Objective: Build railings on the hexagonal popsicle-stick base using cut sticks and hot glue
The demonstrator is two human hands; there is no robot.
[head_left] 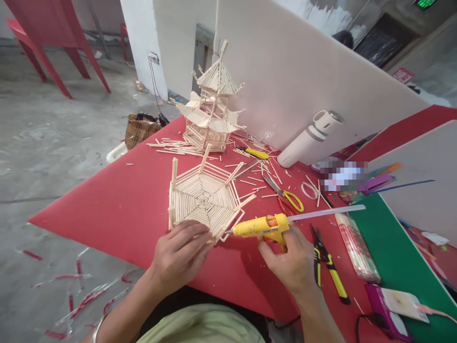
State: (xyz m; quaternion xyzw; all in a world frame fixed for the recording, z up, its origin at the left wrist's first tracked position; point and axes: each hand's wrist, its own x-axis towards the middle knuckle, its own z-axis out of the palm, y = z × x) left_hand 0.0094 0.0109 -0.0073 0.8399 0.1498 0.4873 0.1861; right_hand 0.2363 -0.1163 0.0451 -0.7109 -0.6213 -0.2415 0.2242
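Note:
In my right hand is a yellow hot glue gun, gripped by its handle, with a long clear glue stick out of its back. Its nozzle points left and meets the near right edge of a hexagonal stick platform. Short upright posts stand around that platform's rim. My left hand has its fingers closed at the platform's near edge; whether they pinch the frame or a loose stick is hidden behind the fingers. Behind the platform stands a pagoda model built of the same pale sticks.
Loose sticks, a yellow-handled cutter, scissors and pliers lie on the red tabletop. A white bottle leans by the white partition. Packed sticks lie at right.

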